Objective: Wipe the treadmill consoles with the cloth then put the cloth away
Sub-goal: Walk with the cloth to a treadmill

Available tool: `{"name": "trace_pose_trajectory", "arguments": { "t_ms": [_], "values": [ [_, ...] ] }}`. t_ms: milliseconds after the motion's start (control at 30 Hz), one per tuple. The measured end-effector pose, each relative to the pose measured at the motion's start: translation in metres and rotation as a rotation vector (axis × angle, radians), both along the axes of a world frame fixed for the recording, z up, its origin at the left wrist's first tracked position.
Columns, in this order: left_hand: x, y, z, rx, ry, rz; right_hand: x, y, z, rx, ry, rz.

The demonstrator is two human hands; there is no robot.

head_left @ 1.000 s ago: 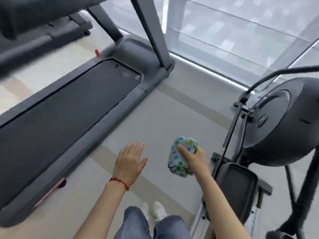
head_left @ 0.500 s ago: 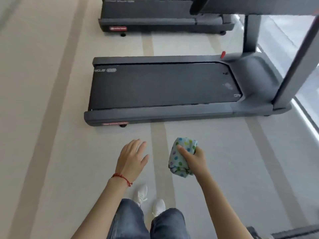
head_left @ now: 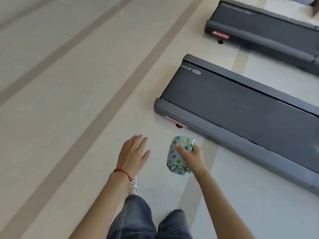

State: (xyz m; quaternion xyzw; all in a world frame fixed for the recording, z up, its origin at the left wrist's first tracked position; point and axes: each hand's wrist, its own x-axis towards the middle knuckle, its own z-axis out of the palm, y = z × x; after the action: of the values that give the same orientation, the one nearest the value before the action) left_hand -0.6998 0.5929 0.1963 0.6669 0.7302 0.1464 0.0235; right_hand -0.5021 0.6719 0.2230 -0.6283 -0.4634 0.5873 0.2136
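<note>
Head view: right hand (head_left: 191, 156) gripped the bunched dotted cloth (head_left: 179, 155), thumb across it, held in the air above the floor (head_left: 69, 100). Left hand (head_left: 133, 155) was beside it, apart, fingers spread and holding nothing. A red cord (head_left: 122, 172) circled the left wrist. Two treadmills (head_left: 241, 107) lay to the right, rear ends only; their consoles were out of frame. A white shoe (head_left: 133, 187), probably, showed under the left forearm.
</note>
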Motion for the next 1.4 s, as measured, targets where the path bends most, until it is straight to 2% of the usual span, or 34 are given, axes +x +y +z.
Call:
{"name": "trace_pose_trajectory", "arguments": {
  "t_ms": [300, 567, 800, 1033, 1200, 1400],
  "values": [
    [-0.185, 0.033, -0.002, 0.017, 0.008, 0.142, -0.191, 0.066, 0.004, 0.008, -0.007, 0.116],
    [-0.280, 0.103, -0.003, 0.039, 0.033, 0.147, -0.286, 0.135, 0.001, -0.033, -0.045, 0.098],
    [-0.367, 0.209, -0.003, 0.087, 0.053, 0.091, -0.370, 0.232, -0.004, -0.015, 0.022, 0.051],
    [-0.451, 0.318, 0.014, 0.015, 0.078, 0.037, -0.455, 0.340, 0.008, -0.005, 0.047, 0.027],
    [-0.500, 0.392, 0.014, 0.041, 0.083, -0.015, -0.495, 0.397, 0.011, -0.024, 0.073, -0.055],
    [-0.552, 0.493, 0.011, 0.041, 0.062, -0.172, -0.532, 0.467, 0.006, -0.012, 0.059, -0.207]
  ]
}}
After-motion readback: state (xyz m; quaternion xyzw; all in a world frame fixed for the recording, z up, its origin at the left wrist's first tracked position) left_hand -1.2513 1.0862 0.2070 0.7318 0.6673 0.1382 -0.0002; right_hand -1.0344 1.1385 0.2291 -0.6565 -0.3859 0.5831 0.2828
